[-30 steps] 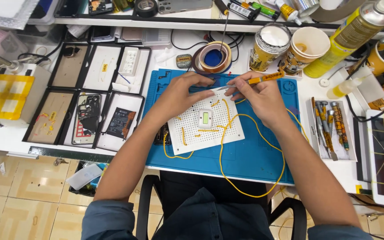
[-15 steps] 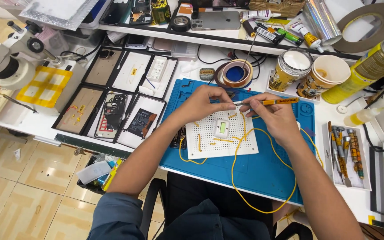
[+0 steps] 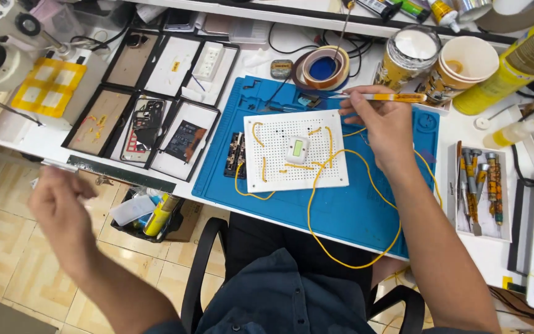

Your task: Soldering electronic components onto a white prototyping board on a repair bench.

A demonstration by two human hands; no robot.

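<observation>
The white perforated board (image 3: 296, 150) lies flat on the blue work mat (image 3: 366, 210), near the mat's upper middle; it carries short yellow jumper wires and a small white module with a green window (image 3: 297, 148) at its centre; a long yellow wire (image 3: 314, 222) runs off the board's lower edge and loops over the mat's near border. The right hand (image 3: 381, 124) sits just beside the board's upper right corner, resting on the mat; its fingers are pinched together on a slim orange-handled tool (image 3: 397, 97), held roughly level, the metal tip pointing left above the board's top edge; whether the tip touches the board cannot be told. The right forearm comes in from the lower right, crossing the mat's right part. The left hand (image 3: 63, 204) is well apart from the board, raised over the floor at the left, off the bench edge; it is blurred; the fingers look loosely curled, yet what it grips, if anything, cannot be told. A roll of tape (image 3: 324, 68) lies beyond the mat's far edge; black trays (image 3: 149, 93) stand to the left of the mat.
</observation>
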